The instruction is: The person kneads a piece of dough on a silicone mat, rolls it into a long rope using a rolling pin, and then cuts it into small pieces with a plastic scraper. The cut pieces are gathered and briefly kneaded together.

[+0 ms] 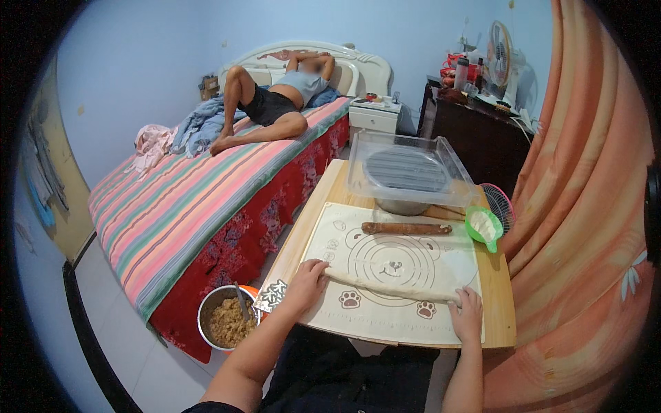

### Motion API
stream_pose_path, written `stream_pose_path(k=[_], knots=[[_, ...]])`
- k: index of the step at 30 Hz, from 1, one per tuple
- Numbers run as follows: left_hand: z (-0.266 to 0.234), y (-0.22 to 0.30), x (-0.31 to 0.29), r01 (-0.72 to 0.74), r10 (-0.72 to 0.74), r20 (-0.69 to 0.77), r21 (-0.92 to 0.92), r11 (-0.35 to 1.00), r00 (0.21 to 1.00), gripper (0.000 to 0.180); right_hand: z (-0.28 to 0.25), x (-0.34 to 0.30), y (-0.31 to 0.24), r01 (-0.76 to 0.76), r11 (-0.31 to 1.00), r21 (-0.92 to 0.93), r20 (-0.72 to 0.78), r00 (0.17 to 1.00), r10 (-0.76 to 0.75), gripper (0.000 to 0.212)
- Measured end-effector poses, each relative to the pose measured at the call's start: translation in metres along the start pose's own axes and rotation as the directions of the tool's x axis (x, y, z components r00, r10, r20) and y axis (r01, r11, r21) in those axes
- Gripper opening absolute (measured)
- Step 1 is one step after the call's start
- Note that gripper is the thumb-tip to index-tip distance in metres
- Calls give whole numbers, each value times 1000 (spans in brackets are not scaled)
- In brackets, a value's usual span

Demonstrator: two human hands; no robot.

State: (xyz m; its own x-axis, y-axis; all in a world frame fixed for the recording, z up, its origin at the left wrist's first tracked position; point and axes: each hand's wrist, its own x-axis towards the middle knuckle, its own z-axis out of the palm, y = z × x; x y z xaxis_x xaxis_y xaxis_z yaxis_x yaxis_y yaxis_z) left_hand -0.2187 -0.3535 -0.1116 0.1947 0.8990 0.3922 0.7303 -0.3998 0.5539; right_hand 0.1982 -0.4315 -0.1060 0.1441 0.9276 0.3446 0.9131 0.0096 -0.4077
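A long pale rope of dough (392, 284) lies across a cream kneading mat (330, 227) printed with a bear face and paw marks. My left hand (308, 283) closes its fingers on the rope's left end, and my right hand (467, 311) holds the right end. Beyond the dough, a brown wooden rolling pin (406, 228) rests on the mat, roughly parallel to the rope. At the mat's right far corner sits a green bowl (493, 237) of white flour.
A clear plastic tray (413, 165) stands over a metal bowl (401, 206) at the table's far end. Below left, a pot of filling (231, 322) holds a utensil. Beside the table are a striped bed (206, 186) with a person lying on it, and an orange curtain (585, 241).
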Motion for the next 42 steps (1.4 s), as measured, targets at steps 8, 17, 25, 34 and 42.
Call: stream_pose_path(k=[8,17,25,34,42], knots=[[-1,2,-1,-19,19,-24,-8,1000,1000,35,0,-3,0,-15,1000,26,-11,1000,16,42],[0,0,-1,-16,16,-15,-12,1000,1000,36,1,-3,1,-14,999,47,-12,1000,15,41],[-4,5,-2,-20,20,-2,-7,1000,1000,35,1,-4,3,-22,999,44,-8,1000,23,42],[-7,11,-2,57,-57,13,3,998,998,28,-11,-2,-7,52,988,144,32,998,-57,39],[-8,17,-5,59,-65,-46,-122,991,997,24,-4,-2,-3,23,963,270,-77,997,-2,30]])
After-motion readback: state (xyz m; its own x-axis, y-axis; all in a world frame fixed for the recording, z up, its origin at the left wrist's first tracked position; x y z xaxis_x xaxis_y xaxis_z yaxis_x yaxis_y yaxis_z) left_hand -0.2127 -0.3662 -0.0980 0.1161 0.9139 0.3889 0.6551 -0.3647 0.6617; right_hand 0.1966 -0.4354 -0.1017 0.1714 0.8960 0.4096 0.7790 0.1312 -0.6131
